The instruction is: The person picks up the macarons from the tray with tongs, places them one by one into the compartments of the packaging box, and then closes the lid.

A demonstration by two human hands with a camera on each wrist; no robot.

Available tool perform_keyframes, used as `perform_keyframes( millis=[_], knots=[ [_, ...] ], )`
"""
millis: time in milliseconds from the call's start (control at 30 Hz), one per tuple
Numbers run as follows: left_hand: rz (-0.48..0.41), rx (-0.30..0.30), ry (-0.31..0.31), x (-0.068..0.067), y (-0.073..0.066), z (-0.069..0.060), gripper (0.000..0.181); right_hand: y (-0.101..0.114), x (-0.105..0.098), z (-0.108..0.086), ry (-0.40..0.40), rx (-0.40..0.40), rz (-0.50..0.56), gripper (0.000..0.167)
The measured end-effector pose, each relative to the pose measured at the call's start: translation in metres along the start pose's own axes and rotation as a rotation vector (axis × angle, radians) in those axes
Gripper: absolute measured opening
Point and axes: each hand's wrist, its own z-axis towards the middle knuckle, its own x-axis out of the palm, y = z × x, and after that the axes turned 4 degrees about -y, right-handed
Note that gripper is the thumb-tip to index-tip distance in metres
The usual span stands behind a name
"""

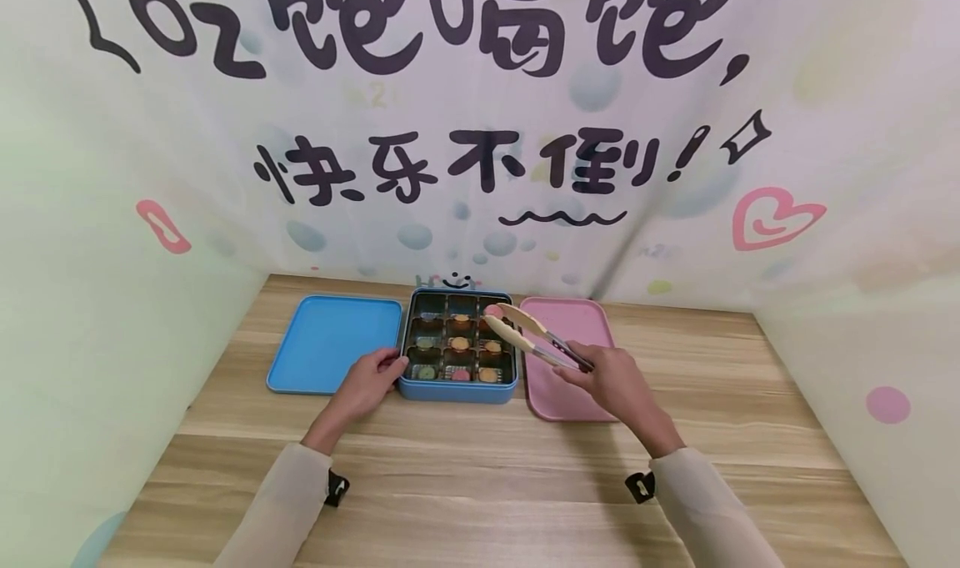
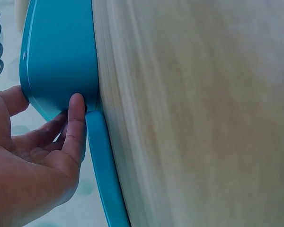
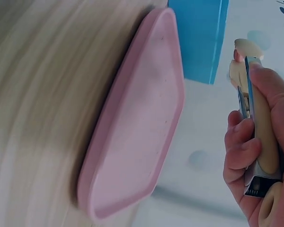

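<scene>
Head view. The blue box stood on the wooden table between a blue tray and a pink tray, an arrangement that presumably kept both within reach. A dark insert divided the box into nine compartments. The front row held, from left to right, a green piece, a pink one and a tan one; the middle row, a green and two tan. A tan piece lay in the back row's centre; the back left was too dark to read. The tongs reached over the box's right side, a pink piece caught between their tips, above the back right compartment. The right hand worked them from the side, probably to leave the view inward unblocked.

Left wrist view. The left hand lay against the box's left side, thumb at the rim, the other fingers extended along the outer wall, one low near the tabletop; this contact likely steadied the box.

Right wrist view. The right fingers were clamped round the handles of the tongs, thumb pressed along one arm, which presumably kept the tips closed on the pink piece.
</scene>
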Motion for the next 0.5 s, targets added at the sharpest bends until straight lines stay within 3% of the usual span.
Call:
perform_keyframes(
  millis=[367,500],
  knots=[
    [-0.012,0.001,0.013,0.000,0.001,0.001,0.053,0.023,0.010,0.013,0.018,0.015,0.036,0.047],
    [-0.017,0.002,0.016,-0.001,0.001,0.001,0.054,0.031,0.015,0.019,0.024,0.007,0.028,0.041]
  ],
)
